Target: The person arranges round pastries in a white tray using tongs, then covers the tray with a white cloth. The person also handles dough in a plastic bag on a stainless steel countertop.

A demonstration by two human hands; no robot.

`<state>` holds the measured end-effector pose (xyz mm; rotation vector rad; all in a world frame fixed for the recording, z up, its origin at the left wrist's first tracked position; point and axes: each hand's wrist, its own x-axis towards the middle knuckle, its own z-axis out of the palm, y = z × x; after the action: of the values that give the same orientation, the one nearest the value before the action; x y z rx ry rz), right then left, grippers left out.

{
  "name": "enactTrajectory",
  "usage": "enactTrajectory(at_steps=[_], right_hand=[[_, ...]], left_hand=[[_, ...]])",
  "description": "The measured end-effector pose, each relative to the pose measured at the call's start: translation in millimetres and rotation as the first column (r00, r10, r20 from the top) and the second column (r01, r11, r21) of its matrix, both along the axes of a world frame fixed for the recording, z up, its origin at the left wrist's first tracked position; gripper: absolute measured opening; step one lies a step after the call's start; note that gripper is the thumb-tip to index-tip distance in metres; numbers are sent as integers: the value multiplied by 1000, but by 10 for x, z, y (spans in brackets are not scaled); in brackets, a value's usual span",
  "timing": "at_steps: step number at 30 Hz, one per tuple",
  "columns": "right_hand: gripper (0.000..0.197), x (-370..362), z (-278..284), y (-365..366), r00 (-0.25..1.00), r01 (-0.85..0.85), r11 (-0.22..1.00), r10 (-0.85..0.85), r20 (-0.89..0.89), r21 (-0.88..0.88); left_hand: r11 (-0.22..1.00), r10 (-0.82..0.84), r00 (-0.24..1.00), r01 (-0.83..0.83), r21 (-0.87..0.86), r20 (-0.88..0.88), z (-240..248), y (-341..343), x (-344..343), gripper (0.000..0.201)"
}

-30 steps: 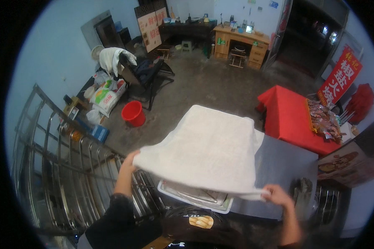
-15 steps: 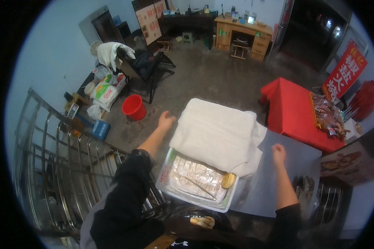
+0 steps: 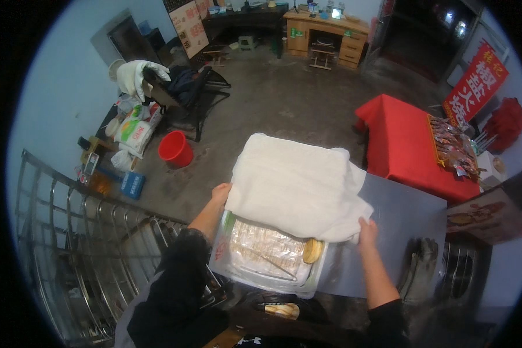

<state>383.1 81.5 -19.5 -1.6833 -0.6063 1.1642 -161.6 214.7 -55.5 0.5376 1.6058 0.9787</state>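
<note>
1. The white cloth lies over the far part of the white tray on your grey worktop; its right side spills past the tray onto the worktop.
2. Your left hand is at the cloth's left edge. The fingers look closed on it, though the cloth's edge hides their tips.
3. Your right hand is at the near right corner, the fingers seemingly pinched together on a bunched bit of cloth.
4. The near part of the tray is uncovered: clear film, a thin metal rod and a round yellow stack at the right side.
5. Judging by its folds, the cloth should be light, soft and floppy, not slippery or fragile. The two near corners are the best holds; kept level and apart, they would limit sagging onto the rod and stack.
</note>
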Motion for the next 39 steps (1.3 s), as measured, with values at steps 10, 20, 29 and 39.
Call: enactTrajectory(at_steps=[10,20,29,39], right_hand=[[26,218,17,257,753,-307,887,448,482,-345],[18,514,153,792,933,-68,997,49,357,40],[52,8,23,1373,567,-737,671,683,460,-88],[36,194,1311,942,185,-914,385,672,717,-125]], left_hand=[[912,222,827,10,409,-516,-145,-87,-315,20],[858,188,579,296,419,-793,666,116,-155,16],[395,-134,115,917,53,-984,859,860,1103,52],[432,-380,153,901,-29,-912,1066,780,1044,9]])
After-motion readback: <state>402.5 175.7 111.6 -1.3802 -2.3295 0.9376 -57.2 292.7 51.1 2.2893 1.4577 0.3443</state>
